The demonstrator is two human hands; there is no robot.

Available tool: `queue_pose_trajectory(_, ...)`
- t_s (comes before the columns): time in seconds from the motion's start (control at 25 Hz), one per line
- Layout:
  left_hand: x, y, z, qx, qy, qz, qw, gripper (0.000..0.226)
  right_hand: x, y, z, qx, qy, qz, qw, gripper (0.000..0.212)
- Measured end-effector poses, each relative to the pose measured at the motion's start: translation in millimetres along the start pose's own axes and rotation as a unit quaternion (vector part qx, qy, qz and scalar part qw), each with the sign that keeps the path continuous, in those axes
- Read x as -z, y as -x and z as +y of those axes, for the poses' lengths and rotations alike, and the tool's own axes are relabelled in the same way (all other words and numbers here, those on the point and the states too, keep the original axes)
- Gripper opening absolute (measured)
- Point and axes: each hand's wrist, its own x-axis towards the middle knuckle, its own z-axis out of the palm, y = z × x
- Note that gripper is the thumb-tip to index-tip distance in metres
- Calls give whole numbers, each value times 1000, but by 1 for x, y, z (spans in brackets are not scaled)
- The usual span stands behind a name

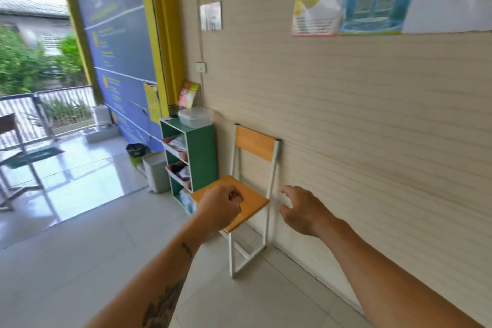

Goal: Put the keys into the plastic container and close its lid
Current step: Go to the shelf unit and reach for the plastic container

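A clear plastic container [195, 116] with its lid on sits on top of a green shelf unit [203, 154] against the wall, well ahead of both hands. My left hand [221, 208] is curled into a fist in front of the chair seat. A small glint of metal shows between its fingers, which looks like the keys [233, 195]; the rest of them is hidden in the fist. My right hand [300, 209] hovers to the right near the wall, fingers apart and holding nothing.
A wooden chair [255, 146] with a white metal frame stands against the wall between me and the shelf. A grey bin [157, 172] and a black-lined green bin [135, 153] stand left of the shelf. The tiled floor [80, 247] stretches left toward a railing.
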Motion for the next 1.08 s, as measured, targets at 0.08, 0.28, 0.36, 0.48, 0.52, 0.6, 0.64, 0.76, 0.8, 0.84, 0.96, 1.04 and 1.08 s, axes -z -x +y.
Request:
queue_pose_trajectory(0.08, 8, -41, -13, 12, -1, 18, 1000, 28, -6, -57, -7, 25, -10, -13, 1000, 59)
queue_pose_trajectory(0.28, 41, -142, -36, 54, -1, 55, 997, 26, -7, -201, -36, 92, 19, -57, 994, 60)
queue_pose_trajectory(0.36, 62, -178, -55, 71, -1, 85, 994, 24, -11, -258, -60, 124, 37, -68, 989, 60)
queue_pose_trajectory(0.48, 97, -226, -92, 91, 6, 124, 988, 24, -27, -330, -102, 160, 48, -78, 983, 60)
queue_pose_trajectory(0.52, 110, -245, -108, 94, 7, 131, 987, 25, -37, -356, -118, 170, 49, -82, 981, 60)
queue_pose_trajectory(0.6, 133, -280, -139, 97, 8, 139, 986, 29, -60, -403, -149, 181, 49, -83, 979, 60)
queue_pose_trajectory(0.64, 146, -298, -157, 98, 11, 143, 985, 30, -72, -429, -165, 185, 49, -80, 978, 60)
queue_pose_trajectory(0.76, 184, -360, -212, 107, 7, 129, 986, 27, -107, -500, -218, 175, 31, -85, 980, 59)
queue_pose_trajectory(0.8, 197, -379, -227, 108, 8, 118, 987, 26, -116, -522, -235, 169, 25, -85, 982, 58)
queue_pose_trajectory(0.84, 208, -396, -239, 107, 10, 109, 988, 25, -123, -539, -248, 163, 20, -83, 983, 57)
queue_pose_trajectory(0.96, 247, -457, -272, 96, -6, 101, 990, 19, -142, -603, -287, 149, 12, -77, 986, 49)
queue_pose_trajectory(1.04, 268, -498, -292, 92, -3, 105, 990, 18, -153, -645, -303, 147, 12, -73, 986, 48)
queue_pose_trajectory(1.08, 275, -519, -303, 89, 0, 107, 990, 17, -159, -666, -309, 145, 13, -75, 986, 51)
